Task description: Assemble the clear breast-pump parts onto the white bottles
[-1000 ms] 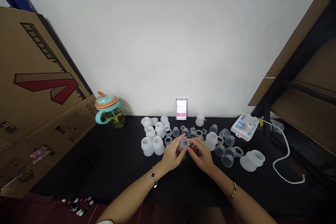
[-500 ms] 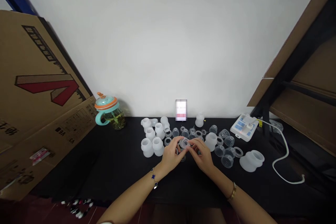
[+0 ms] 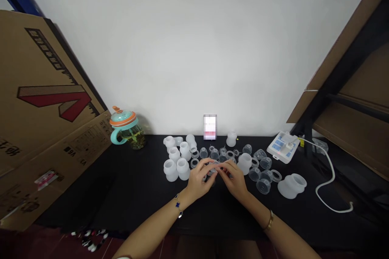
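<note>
My left hand point(image 3: 199, 178) and my right hand point(image 3: 233, 179) meet at the middle of the black table. Between their fingertips is a small translucent ring-shaped piece point(image 3: 214, 162), partly covered by the fingers. Both hands are closed in a pinch on it. Left of my left hand stand several frosted white bottles point(image 3: 182, 169) with wide necks. Clear plastic caps point(image 3: 263, 186) and translucent rings point(image 3: 276, 175) lie around and beyond the hands. Just right of my right hand's fingers is another white bottle point(image 3: 244, 163).
A glass teapot-like jug point(image 3: 135, 136) with an orange and teal lid stands at the left by a cardboard box point(image 3: 45, 101). A phone-like screen point(image 3: 210, 127) leans on the wall. At the right are a white power strip point(image 3: 282, 147), its cable point(image 3: 332, 170) and a tilted bottle point(image 3: 291, 186).
My left fingers have moved over the top of the ring-shaped piece and now cover more of it. My right hand has hardly moved.
</note>
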The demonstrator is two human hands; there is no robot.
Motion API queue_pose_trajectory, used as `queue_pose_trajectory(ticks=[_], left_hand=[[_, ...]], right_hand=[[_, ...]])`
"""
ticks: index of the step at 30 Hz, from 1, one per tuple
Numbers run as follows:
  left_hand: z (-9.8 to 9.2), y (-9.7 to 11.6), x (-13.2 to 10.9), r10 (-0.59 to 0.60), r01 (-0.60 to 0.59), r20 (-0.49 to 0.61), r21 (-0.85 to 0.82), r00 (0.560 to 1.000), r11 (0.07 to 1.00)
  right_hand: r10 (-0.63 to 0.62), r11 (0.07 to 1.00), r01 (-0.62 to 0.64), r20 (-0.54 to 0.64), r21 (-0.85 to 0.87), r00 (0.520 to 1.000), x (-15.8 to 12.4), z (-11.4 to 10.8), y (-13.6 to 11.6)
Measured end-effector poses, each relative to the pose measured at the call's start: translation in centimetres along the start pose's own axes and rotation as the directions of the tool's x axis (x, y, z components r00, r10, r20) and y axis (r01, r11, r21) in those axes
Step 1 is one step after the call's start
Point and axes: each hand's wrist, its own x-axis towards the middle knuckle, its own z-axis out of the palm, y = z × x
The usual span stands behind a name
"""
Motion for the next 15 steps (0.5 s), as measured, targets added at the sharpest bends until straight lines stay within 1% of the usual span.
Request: queue_pose_trajectory(ticks=[4, 7, 9, 15], left_hand=[[0.25, -0.09, 0.17, 0.02, -0.02, -0.02, -0.005, 1.0, 1.0], [0.18, 0.01, 0.29, -0.027, 0.026, -0.012, -0.012, 1.0, 1.0], [0.02, 0.09, 0.36, -0.059, 0.059, -0.003, -0.006, 0.998, 0.998], [-0.3, 0.08, 0.65, -0.088, 0.088, -0.003, 0.011, 0.996, 0.996]], right_hand=[[-0.041, 0.999, 0.041, 0.0, -0.03, 0.999, -0.02, 0.01, 0.19], [-0.054, 0.997, 0.054, -0.004, -0.049, 0.999, -0.01, 0.0, 0.18], [-0.053, 0.997, 0.052, -0.007, -0.056, 0.999, 0.01, -0.01, 0.15], [-0.014, 1.0, 0.014, -0.013, -0.028, 1.0, 0.09, 0.07, 0.38]])
